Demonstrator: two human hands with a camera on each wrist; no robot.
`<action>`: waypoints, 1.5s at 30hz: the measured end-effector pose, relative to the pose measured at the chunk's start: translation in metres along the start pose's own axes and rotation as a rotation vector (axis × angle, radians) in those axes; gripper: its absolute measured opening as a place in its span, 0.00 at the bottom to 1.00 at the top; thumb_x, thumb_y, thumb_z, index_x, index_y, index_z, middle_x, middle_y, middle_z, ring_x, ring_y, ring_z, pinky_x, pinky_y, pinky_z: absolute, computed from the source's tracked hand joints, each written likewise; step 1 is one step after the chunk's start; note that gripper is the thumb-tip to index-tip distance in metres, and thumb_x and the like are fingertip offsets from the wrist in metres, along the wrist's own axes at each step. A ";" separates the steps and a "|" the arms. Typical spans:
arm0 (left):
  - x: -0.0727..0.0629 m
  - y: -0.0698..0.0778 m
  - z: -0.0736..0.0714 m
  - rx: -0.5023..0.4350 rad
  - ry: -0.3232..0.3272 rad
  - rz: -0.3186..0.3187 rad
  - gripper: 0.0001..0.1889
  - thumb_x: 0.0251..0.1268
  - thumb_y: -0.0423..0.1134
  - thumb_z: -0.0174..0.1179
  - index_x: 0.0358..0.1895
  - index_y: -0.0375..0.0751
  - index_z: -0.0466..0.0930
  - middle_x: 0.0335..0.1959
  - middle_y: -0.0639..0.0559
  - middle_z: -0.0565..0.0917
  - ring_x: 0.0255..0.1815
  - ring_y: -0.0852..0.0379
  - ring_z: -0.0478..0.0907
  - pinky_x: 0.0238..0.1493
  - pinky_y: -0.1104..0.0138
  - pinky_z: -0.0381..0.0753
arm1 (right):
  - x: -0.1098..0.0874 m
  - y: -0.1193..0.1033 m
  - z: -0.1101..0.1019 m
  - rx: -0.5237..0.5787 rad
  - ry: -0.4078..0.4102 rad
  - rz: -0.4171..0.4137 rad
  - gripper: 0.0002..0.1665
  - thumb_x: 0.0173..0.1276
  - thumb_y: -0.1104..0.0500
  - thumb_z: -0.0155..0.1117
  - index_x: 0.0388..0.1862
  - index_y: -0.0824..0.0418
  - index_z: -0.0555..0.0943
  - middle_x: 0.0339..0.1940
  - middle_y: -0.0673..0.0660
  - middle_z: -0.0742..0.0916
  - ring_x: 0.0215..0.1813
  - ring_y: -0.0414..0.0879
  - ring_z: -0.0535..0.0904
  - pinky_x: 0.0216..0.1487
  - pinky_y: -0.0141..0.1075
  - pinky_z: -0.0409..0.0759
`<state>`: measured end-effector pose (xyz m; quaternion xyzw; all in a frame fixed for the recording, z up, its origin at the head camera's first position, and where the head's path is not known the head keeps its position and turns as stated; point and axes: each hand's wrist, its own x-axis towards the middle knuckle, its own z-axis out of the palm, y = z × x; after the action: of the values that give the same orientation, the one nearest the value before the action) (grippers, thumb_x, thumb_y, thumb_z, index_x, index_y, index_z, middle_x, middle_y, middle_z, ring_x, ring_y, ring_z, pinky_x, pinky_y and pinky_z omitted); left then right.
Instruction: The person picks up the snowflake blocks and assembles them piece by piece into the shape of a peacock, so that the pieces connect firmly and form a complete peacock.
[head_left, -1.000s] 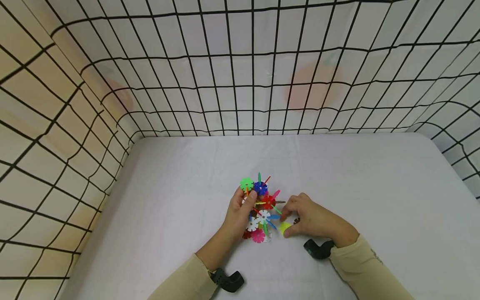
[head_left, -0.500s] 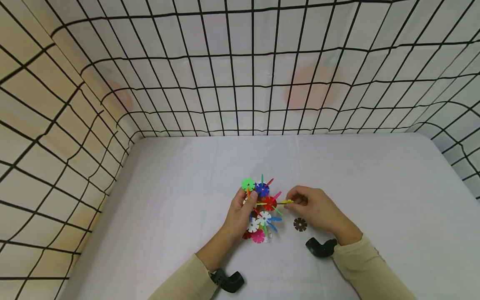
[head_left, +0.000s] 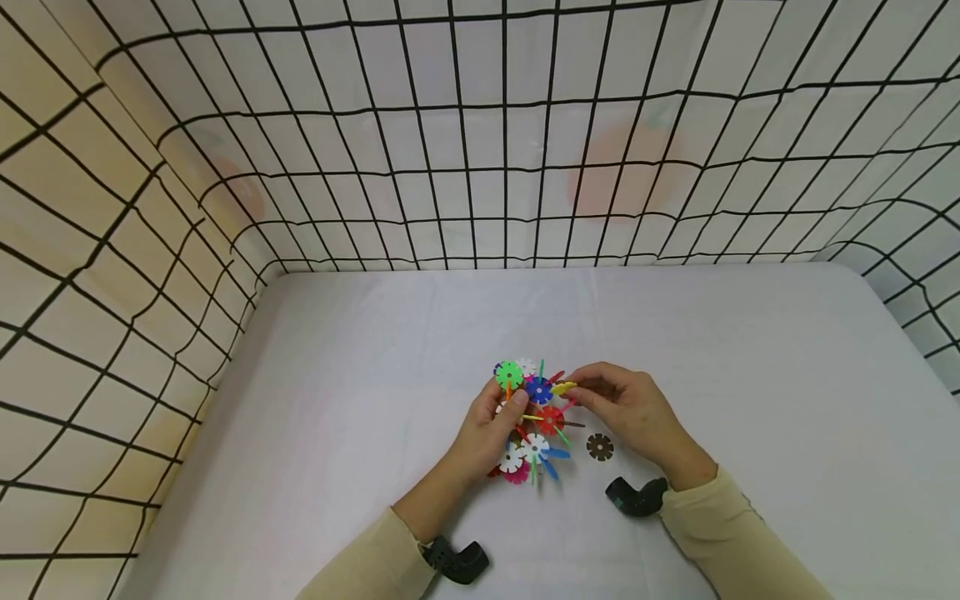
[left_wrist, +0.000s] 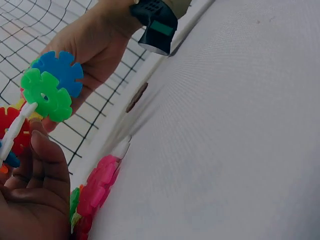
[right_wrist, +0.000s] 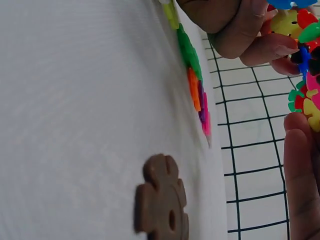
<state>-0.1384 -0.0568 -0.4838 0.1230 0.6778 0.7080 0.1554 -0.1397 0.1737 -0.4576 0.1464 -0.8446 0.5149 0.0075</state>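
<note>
My left hand [head_left: 487, 425] holds a cluster of interlocking flower-shaped plastic discs, its thumb lying across the front. In the cluster are a green disc [head_left: 509, 375], a blue disc [head_left: 538, 390], a red disc [head_left: 550, 421] and a white disc [head_left: 535, 448]; others stand edge-on. Between thumb and forefinger of my right hand [head_left: 633, 408] is a yellow disc [head_left: 564, 388], tilted nearly edge-on beside the blue one. Whether it touches the cluster I cannot tell. The left wrist view shows the left fingers [left_wrist: 42, 170] under a red disc [left_wrist: 14, 130].
A loose brown disc [head_left: 600, 447] lies flat on the white-covered table [head_left: 375, 333], just below the right hand. Black wire mesh [head_left: 506, 175] stands along the back and sides. A black wrist device [head_left: 455, 562] sits on the left wrist, another [head_left: 636, 497] on the right.
My right hand has picked the yellow disc up off the table and brought it up and left to the cluster's upper right, uncovering the brown disc. The cluster has shifted slightly right and turned.
</note>
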 end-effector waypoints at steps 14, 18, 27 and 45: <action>-0.001 0.003 -0.001 -0.051 -0.076 -0.006 0.24 0.83 0.51 0.45 0.60 0.29 0.68 0.38 0.59 0.78 0.36 0.66 0.79 0.40 0.76 0.80 | 0.000 0.001 0.006 -0.111 0.061 -0.156 0.07 0.66 0.67 0.71 0.43 0.60 0.87 0.36 0.53 0.92 0.34 0.36 0.85 0.38 0.25 0.85; -0.001 0.004 -0.001 -0.056 -0.080 0.009 0.23 0.82 0.48 0.47 0.60 0.27 0.68 0.37 0.59 0.78 0.34 0.67 0.79 0.40 0.76 0.80 | -0.001 0.001 0.007 -0.139 0.069 -0.170 0.07 0.65 0.68 0.71 0.40 0.58 0.88 0.36 0.51 0.92 0.33 0.38 0.84 0.35 0.26 0.84; 0.000 0.004 0.003 0.000 -0.053 0.013 0.18 0.82 0.43 0.49 0.58 0.29 0.70 0.42 0.43 0.81 0.37 0.66 0.79 0.42 0.75 0.80 | -0.001 0.002 0.007 -0.146 0.064 -0.139 0.09 0.67 0.66 0.70 0.45 0.60 0.87 0.39 0.53 0.92 0.35 0.39 0.86 0.38 0.26 0.85; 0.005 0.004 -0.002 -0.549 0.106 -0.047 0.22 0.75 0.35 0.59 0.66 0.45 0.63 0.50 0.59 0.88 0.48 0.61 0.87 0.50 0.64 0.89 | -0.002 0.006 -0.030 -0.351 -0.429 0.221 0.13 0.53 0.54 0.81 0.34 0.50 0.83 0.32 0.49 0.79 0.34 0.41 0.72 0.34 0.32 0.71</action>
<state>-0.1440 -0.0565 -0.4804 0.0233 0.4703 0.8669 0.1635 -0.1435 0.2033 -0.4492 0.1554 -0.9139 0.3161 -0.2020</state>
